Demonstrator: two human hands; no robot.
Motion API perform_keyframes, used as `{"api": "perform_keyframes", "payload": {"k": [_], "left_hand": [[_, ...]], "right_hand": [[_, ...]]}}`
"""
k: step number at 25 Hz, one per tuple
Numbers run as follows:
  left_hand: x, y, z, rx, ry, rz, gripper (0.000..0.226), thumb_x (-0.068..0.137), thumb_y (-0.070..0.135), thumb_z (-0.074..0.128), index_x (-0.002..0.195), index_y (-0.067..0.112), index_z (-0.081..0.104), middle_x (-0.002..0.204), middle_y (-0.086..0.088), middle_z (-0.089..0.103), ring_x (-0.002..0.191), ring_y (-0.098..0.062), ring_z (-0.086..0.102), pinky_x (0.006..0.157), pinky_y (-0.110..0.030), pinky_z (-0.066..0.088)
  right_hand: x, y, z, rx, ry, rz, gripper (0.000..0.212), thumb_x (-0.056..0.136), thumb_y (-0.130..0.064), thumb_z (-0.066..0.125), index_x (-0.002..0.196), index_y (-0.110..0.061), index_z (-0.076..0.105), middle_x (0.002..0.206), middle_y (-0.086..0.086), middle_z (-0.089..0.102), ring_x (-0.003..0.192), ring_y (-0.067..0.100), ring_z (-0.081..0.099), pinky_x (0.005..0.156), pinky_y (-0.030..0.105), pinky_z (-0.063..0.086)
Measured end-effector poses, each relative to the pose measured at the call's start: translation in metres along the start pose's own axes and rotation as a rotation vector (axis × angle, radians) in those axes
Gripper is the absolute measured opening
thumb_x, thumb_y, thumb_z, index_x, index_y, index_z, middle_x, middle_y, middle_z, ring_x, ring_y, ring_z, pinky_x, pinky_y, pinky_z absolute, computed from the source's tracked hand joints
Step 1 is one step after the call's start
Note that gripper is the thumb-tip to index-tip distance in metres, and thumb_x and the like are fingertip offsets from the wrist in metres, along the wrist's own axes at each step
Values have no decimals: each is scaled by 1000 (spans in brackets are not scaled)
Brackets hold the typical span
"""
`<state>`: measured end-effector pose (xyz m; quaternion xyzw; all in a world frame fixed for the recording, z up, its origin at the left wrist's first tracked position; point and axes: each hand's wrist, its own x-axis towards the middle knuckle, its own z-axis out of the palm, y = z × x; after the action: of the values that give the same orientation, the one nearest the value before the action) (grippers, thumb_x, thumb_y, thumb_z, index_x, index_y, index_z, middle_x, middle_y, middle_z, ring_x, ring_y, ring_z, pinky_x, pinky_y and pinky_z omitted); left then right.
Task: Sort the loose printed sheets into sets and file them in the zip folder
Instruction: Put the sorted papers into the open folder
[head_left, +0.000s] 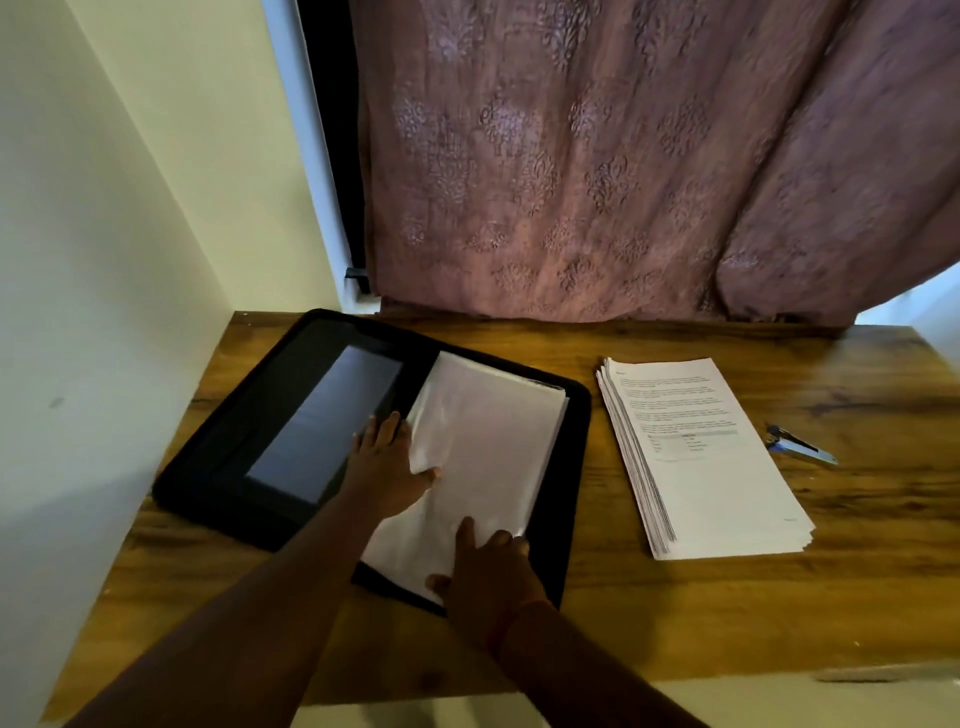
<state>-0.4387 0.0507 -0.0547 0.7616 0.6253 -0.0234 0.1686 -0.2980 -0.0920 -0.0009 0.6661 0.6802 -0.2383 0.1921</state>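
White sleeves (483, 441) in black zip folder (218, 467) — left hand (384, 462), right hand (483, 571) flat, fingers spread, atop them.

A wooden worktop (675, 613) with dark grain streaks stands in a corner. A pale cream wall (104, 234) runs along its left side and meets a white frame (306, 156) behind. A mauve curtain (597, 156) with an embossed floral pattern hangs down to the worktop's back edge. Daylight shows at the curtain's lower right.
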Motion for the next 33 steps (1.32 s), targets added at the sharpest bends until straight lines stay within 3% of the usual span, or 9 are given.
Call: {"api": "perform_keyframes", "payload": {"k": [3,6,9,11,15,20,25,30,33], "left_hand": [[-20,-1,8,-127,91,-23,83,94,64,38,156,13,16,164,-8,10,151,-29,2,121,-50,4],[-52,2,25,-147,147,-72,77,97,62,32,156,15,17,165,-7,9,152,-26,-1,121,-48,1],[-85,9,45,-131,140,-134,80,96,63,34,157,17,11,165,-7,1,151,-26,-6,122,-47,-2],[-106,16,61,-53,150,-146,83,92,69,22,156,18,9,164,-8,-3,150,-30,-9,121,-49,-1],[-135,31,81,0,160,-257,82,89,70,21,152,18,33,162,-14,13,148,-39,12,116,-55,18],[-146,55,85,-170,175,-600,85,88,74,36,156,34,5,151,-8,-39,144,-30,-30,118,-46,-6],[-150,45,87,-235,275,-468,84,91,61,50,156,22,17,157,-8,-23,145,-27,-24,119,-45,-5],[-166,19,86,-359,299,-415,86,80,67,47,149,15,38,163,-17,1,148,-29,-9,120,-46,5],[-166,8,77,-577,393,-509,51,90,38,66,133,12,56,162,-11,18,150,-28,12,119,-52,21]], "right_hand": [[27,38,-20,319,78,77,65,97,-50,43,144,-9,26,132,20,54,117,36,56,97,42,46],[53,92,-38,354,275,189,47,96,-39,51,131,-8,43,128,17,57,115,34,58,94,40,50],[84,119,-54,234,356,166,54,95,-40,51,136,-8,40,137,18,46,123,36,48,98,44,47],[112,130,-67,180,358,126,60,93,-44,51,140,-10,35,144,18,39,130,38,40,103,48,43],[167,152,-89,97,341,71,80,88,-54,54,150,-15,23,156,13,24,141,37,25,113,54,27],[211,158,-109,47,203,-17,101,80,-73,50,154,-16,11,160,14,13,145,39,18,115,55,23],[207,158,-101,-57,246,-13,109,75,-81,49,154,-15,12,161,17,5,145,43,12,113,59,22],[175,153,-84,-79,176,5,112,77,-78,51,154,-10,7,160,20,5,145,43,10,114,57,20],[143,153,-64,-12,126,42,113,77,-77,53,154,-9,5,160,18,5,145,44,11,115,56,23]]}}
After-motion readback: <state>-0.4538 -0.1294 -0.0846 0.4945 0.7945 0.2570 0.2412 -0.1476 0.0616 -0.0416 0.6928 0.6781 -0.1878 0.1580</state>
